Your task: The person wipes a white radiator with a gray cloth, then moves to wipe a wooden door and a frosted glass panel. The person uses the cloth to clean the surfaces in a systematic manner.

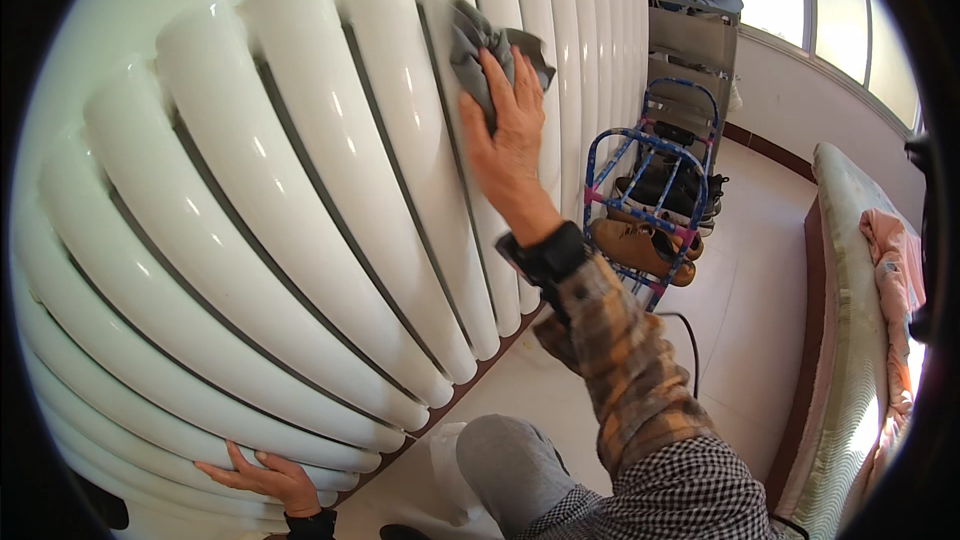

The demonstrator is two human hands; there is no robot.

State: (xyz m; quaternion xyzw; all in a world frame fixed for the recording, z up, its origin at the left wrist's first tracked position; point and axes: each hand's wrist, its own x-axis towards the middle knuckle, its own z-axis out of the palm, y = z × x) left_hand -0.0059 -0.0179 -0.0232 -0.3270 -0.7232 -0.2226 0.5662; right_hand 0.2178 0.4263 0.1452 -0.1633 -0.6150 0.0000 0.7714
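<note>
Two hands show, well apart. The right hand [510, 140] is closed over one cloth [476, 55], fingers pressing it to the upper part of a radiator [325, 110] tube. The left hand [268, 480] rests with loosely spread fingers on the tubes' lower ends and holds nothing. The cloth is grey, crumpled and folded, a darker flap sticking out to the right. The one radiator is glossy white, with well over a dozen rounded tubes, too tightly packed at the edges to count, and dark gaps between.

Around the right wrist is one black cuff [552, 255]; above it, one plaid sleeve [635, 370]. Farther right stand one blue rack [640, 133] with two brown shoes [640, 245] and several dark ones, one grey shelf [690, 40], one bed [840, 340] bearing one pink blanket [890, 260], and one window [838, 10].
</note>
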